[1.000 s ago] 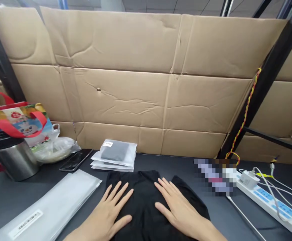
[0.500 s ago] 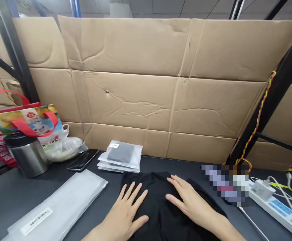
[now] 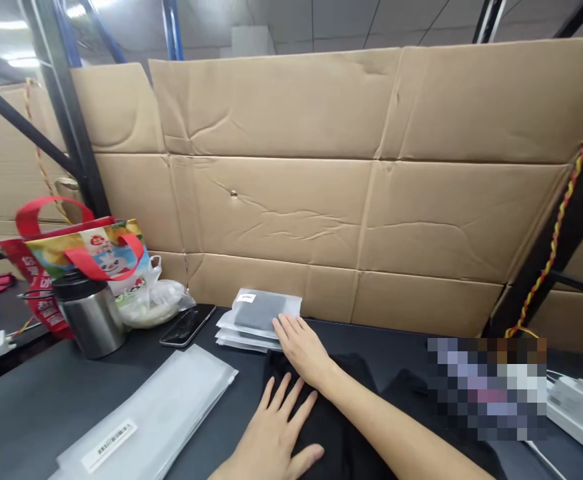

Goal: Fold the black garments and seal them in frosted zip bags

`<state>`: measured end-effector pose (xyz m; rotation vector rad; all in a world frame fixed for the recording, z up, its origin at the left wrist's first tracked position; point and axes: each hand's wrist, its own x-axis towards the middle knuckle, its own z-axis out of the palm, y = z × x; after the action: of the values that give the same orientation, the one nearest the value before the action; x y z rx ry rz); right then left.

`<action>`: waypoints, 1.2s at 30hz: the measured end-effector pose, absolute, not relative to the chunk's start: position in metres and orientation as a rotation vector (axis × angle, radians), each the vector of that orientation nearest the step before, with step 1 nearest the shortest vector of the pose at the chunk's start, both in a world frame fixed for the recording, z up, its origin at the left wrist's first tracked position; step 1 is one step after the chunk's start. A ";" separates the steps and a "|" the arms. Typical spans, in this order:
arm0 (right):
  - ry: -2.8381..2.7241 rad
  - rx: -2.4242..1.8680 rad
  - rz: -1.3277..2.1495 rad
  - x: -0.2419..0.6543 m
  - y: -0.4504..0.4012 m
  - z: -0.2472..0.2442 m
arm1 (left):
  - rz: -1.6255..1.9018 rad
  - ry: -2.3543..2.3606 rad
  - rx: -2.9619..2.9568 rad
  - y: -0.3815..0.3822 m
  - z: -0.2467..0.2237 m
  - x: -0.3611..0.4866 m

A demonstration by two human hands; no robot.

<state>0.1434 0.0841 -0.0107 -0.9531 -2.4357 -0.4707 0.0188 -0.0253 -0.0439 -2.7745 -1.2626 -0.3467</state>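
My left hand [image 3: 274,433] lies flat on a folded black garment [image 3: 344,427], its fingers spread and holding nothing. My right hand [image 3: 301,347] reaches across to the far edge of that garment. Its fingertips touch the front corner of a stack of clear plastic packs [image 3: 259,320], and it grips nothing. The top pack shows a grey folded item inside and a small white label. Left of my left hand lies a pile of flat frosted plastic bags [image 3: 151,420] with a barcode label.
A black phone [image 3: 187,325], a steel flask [image 3: 89,317], a white plastic bag [image 3: 154,305] and a colourful tote [image 3: 86,253] with red handles stand at the far left. A pixelated object [image 3: 486,387] and a power strip [image 3: 576,407] sit right. Cardboard [image 3: 281,213] lines the back.
My right hand has left the middle of the garment and moved forward to the plastic pack stack. My left hand stays on the garment. The view has shifted, so everything sits further right.
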 end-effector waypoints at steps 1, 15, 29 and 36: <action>-2.414 -0.965 -0.467 0.143 0.084 -0.010 | -0.368 -1.266 -2.774 -0.026 -0.044 0.019; -1.874 -1.290 0.049 0.283 0.000 0.057 | -1.193 -1.982 -2.542 -0.028 -0.015 0.009; -1.985 -1.255 -0.253 0.280 -0.017 0.047 | -1.627 -1.666 -2.688 -0.028 0.015 0.027; -2.286 -0.839 -0.188 0.226 -0.032 0.054 | -1.605 -1.507 -2.736 -0.030 0.017 0.038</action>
<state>0.2261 -0.0324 0.0542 -0.8390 -2.2863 -0.1878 0.0379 -0.0304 0.0172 -2.7365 -1.5072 -1.6045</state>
